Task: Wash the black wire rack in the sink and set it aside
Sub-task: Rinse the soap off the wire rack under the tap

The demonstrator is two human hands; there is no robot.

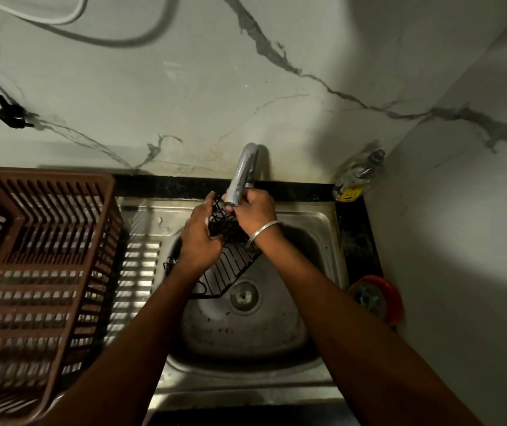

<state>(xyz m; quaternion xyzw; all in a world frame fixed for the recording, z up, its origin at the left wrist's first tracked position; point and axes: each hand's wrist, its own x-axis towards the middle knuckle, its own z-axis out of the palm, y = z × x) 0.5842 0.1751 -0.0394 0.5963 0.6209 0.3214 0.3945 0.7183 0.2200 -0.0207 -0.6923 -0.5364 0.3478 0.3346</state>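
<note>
Head view is showing the black wire rack (227,265) leaning tilted inside the sink (316,229), its lower corner lying just beside the drain (243,296) and its upper end rising under the spout of the faucet (243,176). The left hand (200,238) is gripping the rack's left side, fingers curled round the wires. The right hand (253,213) (a silver bangle (263,232) circling its wrist) is curling round the rack's upper end, touching the spout. Left of the basin, a brown slatted basket (31,256) is sitting on the steel drainboard. On the dark worktop (356,241) to the right, a bottle (356,179) is standing in the corner and an orange-rimmed tub (378,298) is sitting nearer.
</note>
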